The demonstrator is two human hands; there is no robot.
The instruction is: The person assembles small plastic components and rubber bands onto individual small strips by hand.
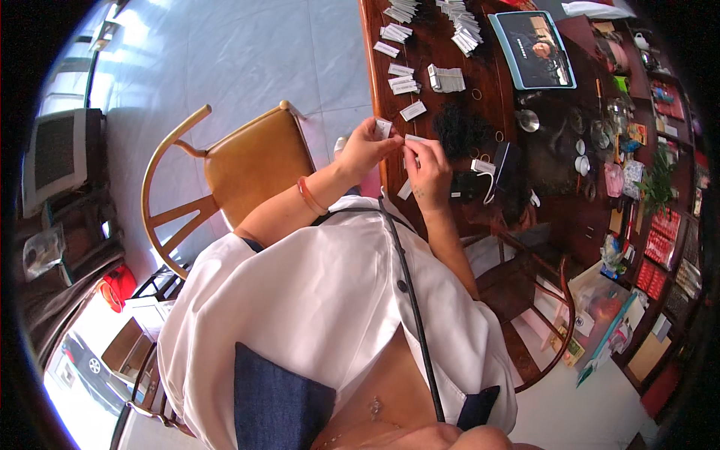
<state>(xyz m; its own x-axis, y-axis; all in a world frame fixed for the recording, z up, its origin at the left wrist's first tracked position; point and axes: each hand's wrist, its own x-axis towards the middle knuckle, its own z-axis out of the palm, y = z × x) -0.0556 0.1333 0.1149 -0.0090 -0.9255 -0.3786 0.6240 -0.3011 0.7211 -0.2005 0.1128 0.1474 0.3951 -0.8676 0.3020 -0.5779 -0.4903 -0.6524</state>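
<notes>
At the near edge of the dark wooden table, my two hands meet fingertip to fingertip. My left hand (363, 150), with an orange bangle on its wrist, is closed on a small white tag (383, 129). My right hand (430, 171) is pinched closed beside it; what lies between its fingers is too small to make out. Another white piece (415, 138) shows just beyond the right fingertips. A tangled bundle of black cords (456, 129) lies to the right of the hands. One loose white tag (412, 111) rests just beyond them.
Several piles of white tags (405, 84) and a banded stack (448, 79) lie farther back, with thin rubber bands (477, 94) nearby. A tablet (534, 51) plays a video. A white cable (489, 189) lies right of my hand. A yellow-seated chair (259, 161) stands left.
</notes>
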